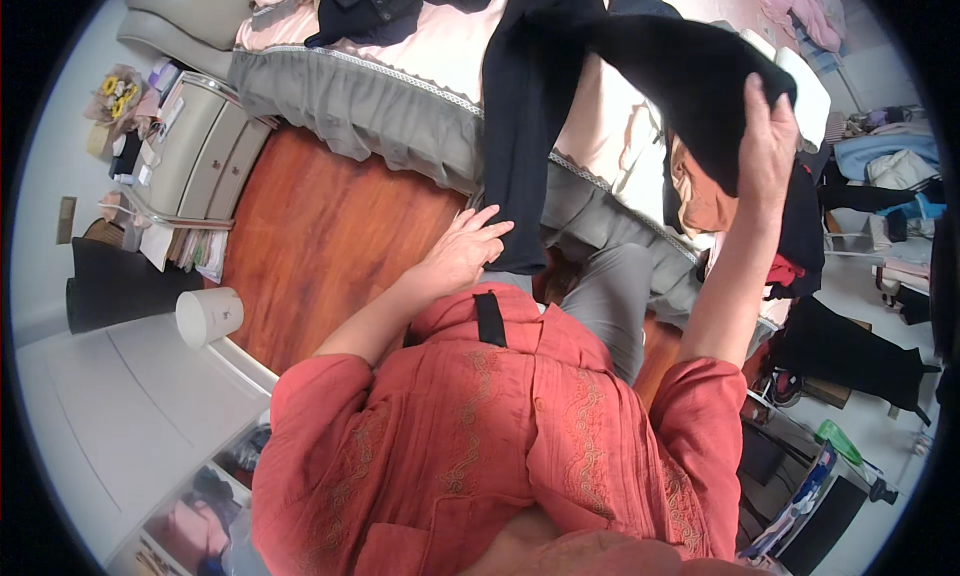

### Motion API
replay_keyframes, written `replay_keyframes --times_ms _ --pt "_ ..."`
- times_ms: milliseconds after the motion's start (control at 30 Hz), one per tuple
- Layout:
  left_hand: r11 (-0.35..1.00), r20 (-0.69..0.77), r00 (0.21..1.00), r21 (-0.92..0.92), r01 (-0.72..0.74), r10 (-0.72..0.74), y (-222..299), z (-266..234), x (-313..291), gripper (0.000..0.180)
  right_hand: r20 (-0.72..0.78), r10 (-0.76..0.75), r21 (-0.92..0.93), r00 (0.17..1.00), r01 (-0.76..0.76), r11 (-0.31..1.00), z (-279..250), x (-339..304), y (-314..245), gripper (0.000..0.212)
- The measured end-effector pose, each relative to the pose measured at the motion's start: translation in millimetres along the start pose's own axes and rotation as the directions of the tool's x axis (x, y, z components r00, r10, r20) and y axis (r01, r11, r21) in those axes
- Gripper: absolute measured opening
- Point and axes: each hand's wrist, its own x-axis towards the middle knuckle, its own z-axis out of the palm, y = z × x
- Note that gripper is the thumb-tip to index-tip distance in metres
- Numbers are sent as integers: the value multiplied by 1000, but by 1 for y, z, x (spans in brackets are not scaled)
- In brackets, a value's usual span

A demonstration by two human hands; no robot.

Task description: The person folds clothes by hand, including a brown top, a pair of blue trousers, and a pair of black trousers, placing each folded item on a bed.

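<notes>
A pair of black trousers [535,86] lies with its top on the bed, its two legs spread apart. One leg hangs down over the bed's edge to my lap. My left hand [465,248] is at the left edge of that leg near its hem, fingers curled over the cloth; the thumb is hard to see. Out to the right, my right hand [768,141] grips the end of the other leg and holds it raised, with the cloth stretched between bed and hand. My right palm's inner side is partly hidden by the fabric.
The bed [430,61] has a pink cover and grey ruffled skirt, with dark clothes [370,11] at its far left. A grey drawer cabinet [205,161] and a white bin [210,316] stand left. Clothes [880,161] pile up at right; black garments [850,361] hang below them.
</notes>
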Motion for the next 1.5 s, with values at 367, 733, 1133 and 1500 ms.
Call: replay_keyframes --times_ms 367,733,1133,1500 --pt "958 117 962 176 226 -248 5 43 41 27 128 -7 -73 992 17 997 11 -28 -9 26" --pt "965 -208 978 -252 -67 14 32 -20 36 37 229 -94 -225 969 147 963 30 -52 -14 24" --pt "985 105 994 164 -60 43 12 37 18 25 333 -106 -220 937 187 958 59 -72 -10 15" --pt "1000 -37 999 23 -2 3 9 60 -8 14 798 344 -473 495 162 866 127 -240 110 34"
